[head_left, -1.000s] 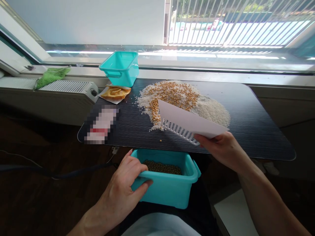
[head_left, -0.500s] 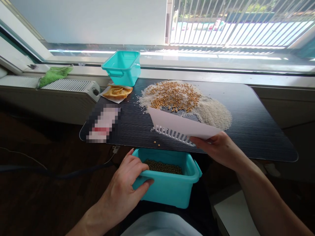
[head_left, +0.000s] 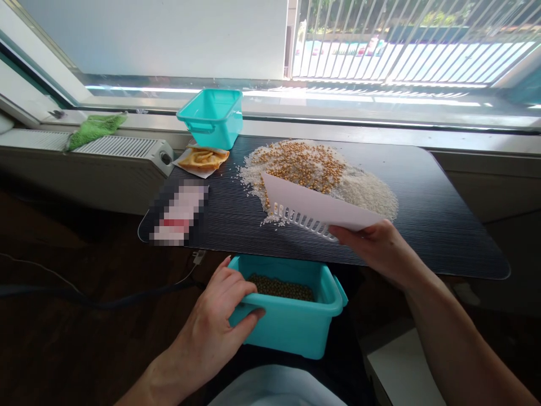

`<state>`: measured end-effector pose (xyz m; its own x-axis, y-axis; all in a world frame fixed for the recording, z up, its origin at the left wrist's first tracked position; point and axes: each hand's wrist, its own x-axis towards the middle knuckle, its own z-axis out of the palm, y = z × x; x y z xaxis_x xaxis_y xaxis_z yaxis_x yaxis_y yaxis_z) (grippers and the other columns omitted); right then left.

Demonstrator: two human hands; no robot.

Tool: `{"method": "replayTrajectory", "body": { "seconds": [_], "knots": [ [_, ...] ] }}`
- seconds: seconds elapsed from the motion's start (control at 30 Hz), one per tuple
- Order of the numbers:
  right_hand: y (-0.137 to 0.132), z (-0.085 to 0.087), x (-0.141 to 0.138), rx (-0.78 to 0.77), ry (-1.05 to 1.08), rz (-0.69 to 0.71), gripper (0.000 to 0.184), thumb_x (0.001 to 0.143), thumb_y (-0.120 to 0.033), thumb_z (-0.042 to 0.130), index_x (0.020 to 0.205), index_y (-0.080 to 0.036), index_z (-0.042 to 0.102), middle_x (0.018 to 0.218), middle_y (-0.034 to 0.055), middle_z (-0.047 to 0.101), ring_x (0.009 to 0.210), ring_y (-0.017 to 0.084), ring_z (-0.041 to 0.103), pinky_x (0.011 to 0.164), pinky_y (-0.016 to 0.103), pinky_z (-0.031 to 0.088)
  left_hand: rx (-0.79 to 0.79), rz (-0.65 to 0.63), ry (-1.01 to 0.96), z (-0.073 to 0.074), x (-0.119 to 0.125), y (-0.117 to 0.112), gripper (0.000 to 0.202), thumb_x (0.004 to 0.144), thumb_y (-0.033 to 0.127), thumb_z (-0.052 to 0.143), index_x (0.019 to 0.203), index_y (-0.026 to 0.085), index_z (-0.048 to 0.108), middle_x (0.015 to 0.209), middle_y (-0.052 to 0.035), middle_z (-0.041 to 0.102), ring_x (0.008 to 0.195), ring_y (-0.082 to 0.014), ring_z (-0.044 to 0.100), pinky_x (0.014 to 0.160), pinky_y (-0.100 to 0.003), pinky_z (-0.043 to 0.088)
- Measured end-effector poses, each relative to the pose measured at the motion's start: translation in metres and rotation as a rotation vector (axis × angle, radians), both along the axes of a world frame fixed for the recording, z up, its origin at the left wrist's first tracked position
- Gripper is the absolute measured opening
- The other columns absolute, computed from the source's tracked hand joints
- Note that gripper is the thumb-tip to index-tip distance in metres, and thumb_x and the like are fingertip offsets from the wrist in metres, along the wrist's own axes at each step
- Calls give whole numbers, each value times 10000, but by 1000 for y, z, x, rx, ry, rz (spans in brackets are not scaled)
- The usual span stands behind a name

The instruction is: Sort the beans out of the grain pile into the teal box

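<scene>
My left hand grips the near left corner of a teal plastic bin, thumb outside and fingers over the rim. Small greenish-brown round seeds cover its bottom. My right hand is closed on the right end of a thin white sheet with a row of slots, held tilted over the table. Just behind the sheet spreads a pile of white rice-like grains, with golden round peas or beans on top. The sheet hides the pile's near edge in part.
The dark table ends just above the bin. At its back left stand another teal bin and folded yellow-orange food on white paper. A blurred-out flat item lies front left. A green cloth rests on the radiator.
My right hand has moved the slotted sheet slightly away from me, toward the pile. Two loose golden pieces near the table's front edge no longer show. My left hand stays on the bin.
</scene>
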<state>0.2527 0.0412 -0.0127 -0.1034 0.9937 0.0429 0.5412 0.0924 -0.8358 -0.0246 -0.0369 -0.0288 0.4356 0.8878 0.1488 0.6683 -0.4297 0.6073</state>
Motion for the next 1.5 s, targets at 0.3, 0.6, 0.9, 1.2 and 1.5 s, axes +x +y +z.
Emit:
{"method": "replayTrajectory", "body": {
  "seconds": [0.3, 0.6, 0.9, 1.2, 1.5],
  "knots": [
    [18, -7, -7, 45, -128, 35, 296, 770, -332, 613, 963, -141, 729, 790, 12, 735, 749, 209, 683, 594, 233, 516, -2, 5, 3, 2, 1, 0, 89, 801, 123, 548, 843, 199, 570, 765, 9, 600, 818, -167, 573, 1096, -514, 310],
    [7, 4, -7, 17, -111, 47, 267, 762, -353, 612, 903, -170, 745, 782, -1, 733, 727, 219, 676, 573, 250, 519, -10, -16, -3, -3, -2, 0, 97, 815, 129, 559, 884, 197, 555, 803, 1, 599, 830, -170, 572, 1100, -528, 287],
    [9, 9, -9, -2, -106, 107, 251, 776, -351, 600, 834, -146, 733, 794, 3, 731, 733, 201, 673, 576, 228, 509, -13, 5, -10, -1, -1, -1, 74, 806, 144, 573, 861, 192, 564, 793, 3, 588, 848, -180, 576, 1104, -498, 292],
    [10, 5, -16, -35, -68, 184, 256, 795, -308, 587, 929, -142, 729, 799, 4, 731, 735, 198, 677, 584, 223, 518, -14, 6, -24, -2, 0, -1, 92, 804, 123, 579, 872, 182, 563, 805, -1, 574, 853, -174, 564, 1099, -492, 286],
    [4, 11, -10, -69, -34, 198, 280, 795, -321, 597, 961, -140, 732, 844, 24, 740, 775, 236, 684, 632, 277, 556, -10, 17, -34, -6, -2, -1, 79, 813, 153, 604, 875, 176, 562, 805, -11, 563, 863, -182, 548, 1094, -492, 292]
  ]
}}
